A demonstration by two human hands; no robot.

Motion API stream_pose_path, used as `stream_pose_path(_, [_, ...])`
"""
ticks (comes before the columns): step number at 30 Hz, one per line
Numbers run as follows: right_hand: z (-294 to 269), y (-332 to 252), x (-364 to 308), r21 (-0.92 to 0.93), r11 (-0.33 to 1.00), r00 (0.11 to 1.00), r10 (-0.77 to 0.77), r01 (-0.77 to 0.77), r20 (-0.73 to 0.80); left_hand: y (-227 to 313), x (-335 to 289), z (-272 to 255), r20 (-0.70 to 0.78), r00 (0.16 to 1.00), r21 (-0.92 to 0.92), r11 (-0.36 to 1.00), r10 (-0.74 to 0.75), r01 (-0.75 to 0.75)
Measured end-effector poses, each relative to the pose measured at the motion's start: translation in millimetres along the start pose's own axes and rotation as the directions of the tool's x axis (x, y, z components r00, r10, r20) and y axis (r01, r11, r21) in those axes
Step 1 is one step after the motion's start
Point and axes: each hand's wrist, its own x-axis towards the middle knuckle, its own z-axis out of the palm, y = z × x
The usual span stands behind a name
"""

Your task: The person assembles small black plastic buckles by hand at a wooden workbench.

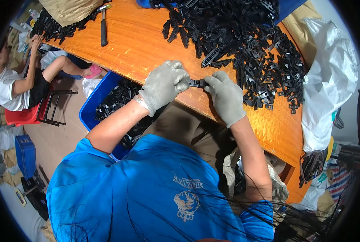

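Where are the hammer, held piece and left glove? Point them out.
Hammer [103, 29]: head view, on the handle.
Held piece [196, 83]: head view, its middle.
Left glove [162, 83]: head view, back of hand.

- A hammer [103, 32] lay toward the left end of the surface [137, 34].
- A white sack [329, 76] slumped by its right edge.
- A person [10, 90] sat on a red stool [22, 117].

A wooden desk [127, 28] is stretching diagonally, its bare top catching bright light. A beige floor [67, 139] is spreading at left, where a red chair [20, 117] is standing; a pale wall [350, 129] is rising at far right.
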Motion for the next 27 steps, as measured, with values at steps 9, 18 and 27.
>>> stream_pose_path(9, [11.2,-9.0,19.5,-0.074,0.988,0.978,-0.122,0.136,0.171,-6.3,-4.2,-13.2,0.068,0.997,-0.010,1.000,-0.026,0.027])
stream_pose_path(18, [-62.6,27.1,-85.8,-0.019,0.986,0.982,0.161,-0.164,-0.102,-10.9,-22.0,-104.4,0.293,0.956,0.169,0.985,-0.013,-0.039])
stream_pose_path(27, [-48.4,41.4,-68.6,-0.275,0.878,0.919,0.388,-0.393,-0.076,90.1,100.9,63.7,0.183,0.966,0.085,0.976,0.183,-0.201])
